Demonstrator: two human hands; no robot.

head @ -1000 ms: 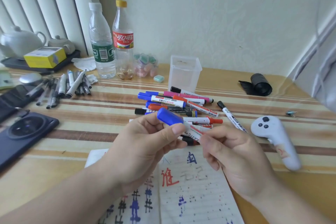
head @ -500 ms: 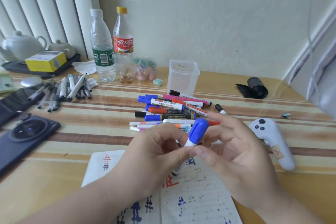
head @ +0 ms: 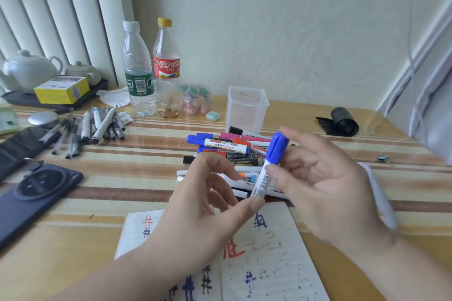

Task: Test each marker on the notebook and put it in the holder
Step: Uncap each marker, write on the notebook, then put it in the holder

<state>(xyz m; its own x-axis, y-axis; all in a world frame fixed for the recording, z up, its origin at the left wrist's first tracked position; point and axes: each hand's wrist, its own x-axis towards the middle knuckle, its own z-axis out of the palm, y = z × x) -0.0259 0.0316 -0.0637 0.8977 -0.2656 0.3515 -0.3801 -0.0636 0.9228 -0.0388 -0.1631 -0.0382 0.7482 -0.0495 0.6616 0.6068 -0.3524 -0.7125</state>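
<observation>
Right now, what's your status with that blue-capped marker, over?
Right hand pinches blue-capped marker below its cap; left hand thumb touches its lower end. Cap on. Holder behind the marker pile, nothing in the way.

Blue cap, white barrel on the whiteboard marker (head: 261, 182); desk (head: 122, 205) striped brown, cream and tan; notebook (head: 276, 261) white, blotched with blue and red ink.

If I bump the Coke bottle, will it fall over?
Probably, yes. The Coke bottle is tall and narrow and looks nearly empty, with only small bits at the bottom, so it is likely light and tippy. Its round sides mean it might then roll, perhaps into the water bottle right beside it.
</observation>
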